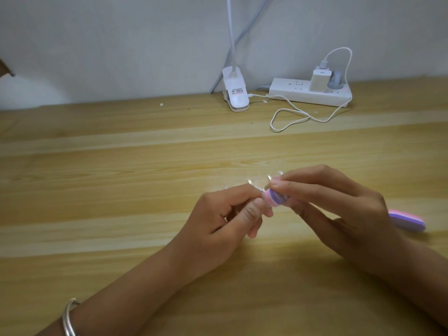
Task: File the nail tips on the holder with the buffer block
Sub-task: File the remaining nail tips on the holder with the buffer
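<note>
My left hand (228, 214) pinches a clear holder with pale nail tips (257, 184) fanned out above its fingertips; the tips are faint and hard to make out. My right hand (339, 207) grips a long pink and purple buffer block (275, 198). The block's near end lies against the nail tips, just right of my left thumb. Its far end (409, 220) sticks out behind my right hand, low over the wooden table (121, 178). Both hands hover close together near the middle of the table.
At the back stand a white clip lamp base (236, 93) and a white power strip (312, 92) with a charger and a looping white cable (291, 117). A silver bangle (69, 318) is on my left wrist. A grey wall rises behind the table.
</note>
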Demonstrator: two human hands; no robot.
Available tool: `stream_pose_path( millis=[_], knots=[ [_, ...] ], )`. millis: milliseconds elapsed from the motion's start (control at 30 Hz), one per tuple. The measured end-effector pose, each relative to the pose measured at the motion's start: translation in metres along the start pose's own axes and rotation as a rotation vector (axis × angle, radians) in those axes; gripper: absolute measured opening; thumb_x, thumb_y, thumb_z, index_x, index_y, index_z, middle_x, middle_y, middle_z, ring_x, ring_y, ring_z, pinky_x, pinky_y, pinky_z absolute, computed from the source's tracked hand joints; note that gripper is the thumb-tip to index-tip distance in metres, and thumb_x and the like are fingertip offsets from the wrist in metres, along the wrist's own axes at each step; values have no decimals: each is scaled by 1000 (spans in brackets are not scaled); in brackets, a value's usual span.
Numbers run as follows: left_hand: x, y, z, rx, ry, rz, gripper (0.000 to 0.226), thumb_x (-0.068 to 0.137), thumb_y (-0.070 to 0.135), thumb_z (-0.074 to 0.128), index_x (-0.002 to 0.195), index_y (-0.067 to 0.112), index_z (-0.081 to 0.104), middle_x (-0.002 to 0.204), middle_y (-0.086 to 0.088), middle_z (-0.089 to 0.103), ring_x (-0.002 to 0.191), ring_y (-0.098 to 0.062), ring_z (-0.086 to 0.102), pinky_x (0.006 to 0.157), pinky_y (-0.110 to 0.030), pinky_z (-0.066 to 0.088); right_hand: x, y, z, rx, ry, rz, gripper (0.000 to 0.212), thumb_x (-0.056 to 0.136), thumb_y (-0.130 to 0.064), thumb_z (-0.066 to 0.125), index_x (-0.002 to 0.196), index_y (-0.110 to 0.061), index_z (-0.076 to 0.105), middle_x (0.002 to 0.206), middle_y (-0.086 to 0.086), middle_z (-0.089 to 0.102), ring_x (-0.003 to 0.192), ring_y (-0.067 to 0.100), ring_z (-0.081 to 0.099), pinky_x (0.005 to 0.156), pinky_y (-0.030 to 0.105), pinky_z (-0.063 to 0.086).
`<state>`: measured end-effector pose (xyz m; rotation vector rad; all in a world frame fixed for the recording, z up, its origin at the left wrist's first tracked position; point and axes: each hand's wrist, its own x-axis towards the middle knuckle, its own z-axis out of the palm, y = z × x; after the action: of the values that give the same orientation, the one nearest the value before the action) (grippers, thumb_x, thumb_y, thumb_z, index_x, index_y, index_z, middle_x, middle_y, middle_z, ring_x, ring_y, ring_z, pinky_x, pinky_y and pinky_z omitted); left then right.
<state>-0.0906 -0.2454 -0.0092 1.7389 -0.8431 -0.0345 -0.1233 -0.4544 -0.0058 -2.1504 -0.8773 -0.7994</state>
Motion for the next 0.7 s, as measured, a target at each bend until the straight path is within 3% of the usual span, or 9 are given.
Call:
stream_pose_path(
  millis=[100, 267, 400, 533, 700],
  knots=[
    [1, 1, 0, -6, 7, -16, 24, 99, 25, 46, 90, 15, 67, 61, 2, 57, 52, -31, 50, 54, -47, 41, -1, 2, 2, -36, 40, 54, 29, 90, 2, 65, 118, -6, 65, 111, 11, 69, 104, 18, 68, 92, 30, 54],
    [0, 2, 0, -16, -17, 4, 26, 98, 21, 47, 90, 5, 66, 57, 1, 56, 47, -18, 49, 48, -37, 42, -3, -7, 7, -69, 21, -54, 26, 93, 6, 62, 118, 0, 67, 111, 13, 69, 106, 23, 67, 91, 32, 52],
    [-1, 1, 0, -24, 2, -31, 27, 96, 21, 49, 83, 4, 65, 54, -2, 53, 45, -18, 46, 46, -34, 39, -1, -1, 3, -120, 0, -33, 29, 89, 8, 63, 118, 3, 66, 110, 16, 69, 101, 29, 69, 85, 40, 55],
    [1, 4, 0, 45, 4, 36, 19, 97, 19, 52, 82, 15, 64, 59, 2, 51, 51, -10, 42, 52, -20, 35, -3, -5, 6, -67, -21, -61, 27, 91, 9, 63, 116, 2, 68, 110, 16, 70, 101, 29, 70, 84, 38, 55],
    [1, -1, 0, 105, 25, 20, 22, 97, 13, 58, 80, 3, 67, 59, 3, 50, 53, -5, 39, 55, -15, 31, -1, -4, 4, -49, -4, -10, 22, 96, 0, 59, 116, 0, 69, 109, 13, 70, 101, 25, 70, 85, 36, 56]
  ],
)
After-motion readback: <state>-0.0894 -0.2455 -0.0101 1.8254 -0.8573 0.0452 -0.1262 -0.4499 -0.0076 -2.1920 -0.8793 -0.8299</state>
